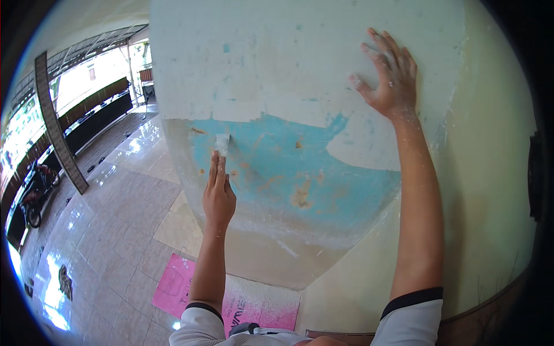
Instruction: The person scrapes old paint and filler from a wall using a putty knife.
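Left hand [219, 193]: fingers closed on a scraper [222, 143], blade pressed to the wall [288, 75] at the edge of the blue paint [277, 173]. Right hand [389, 72]: open, fingers spread, palm flat on the white area. Pink sheet [179, 285] on the floor [115, 230] below.

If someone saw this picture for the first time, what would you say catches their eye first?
The patch of turquoise paint showing through the worn white wall at the centre stands out most. The left hand presses a small pale scraper blade against its left edge, while the right hand lies flat on the wall higher up. A pink printed sheet lies on the tiled floor below.
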Tool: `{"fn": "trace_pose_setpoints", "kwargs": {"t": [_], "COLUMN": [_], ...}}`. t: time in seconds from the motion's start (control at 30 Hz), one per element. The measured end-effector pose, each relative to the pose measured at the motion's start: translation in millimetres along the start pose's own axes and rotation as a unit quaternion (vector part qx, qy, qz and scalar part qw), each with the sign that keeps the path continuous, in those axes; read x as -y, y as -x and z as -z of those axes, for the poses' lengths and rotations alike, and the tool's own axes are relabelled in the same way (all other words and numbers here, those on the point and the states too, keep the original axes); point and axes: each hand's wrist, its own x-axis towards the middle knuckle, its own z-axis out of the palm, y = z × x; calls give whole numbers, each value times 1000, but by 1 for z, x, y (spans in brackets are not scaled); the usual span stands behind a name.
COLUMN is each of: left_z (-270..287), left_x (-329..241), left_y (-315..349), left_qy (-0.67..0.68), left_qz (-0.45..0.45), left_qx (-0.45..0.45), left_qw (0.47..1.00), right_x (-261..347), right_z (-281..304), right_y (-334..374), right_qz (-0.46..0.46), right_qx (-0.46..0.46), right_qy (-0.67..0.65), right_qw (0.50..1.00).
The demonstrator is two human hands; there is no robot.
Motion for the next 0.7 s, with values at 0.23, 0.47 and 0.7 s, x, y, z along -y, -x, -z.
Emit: {"fn": "trace_pose_setpoints", "kwargs": {"t": [0.23, 0.47, 0.7], "left_z": [21, 20, 25], "left_x": [27, 32, 48], "left_y": [-21, -38, -43], "left_qy": [21, 37, 33], "left_qz": [3, -45, -94], "left_qx": [40, 23, 49], "left_qw": [999, 998, 994], "right_x": [1, 29, 92], "right_z": [0, -22, -47], "right_y": [-2, -11, -73], "right_qz": [25, -29, -84], "right_qx": [4, -44, -13], "right_qy": [20, 27, 71], "right_qw": [999, 998, 994]}}
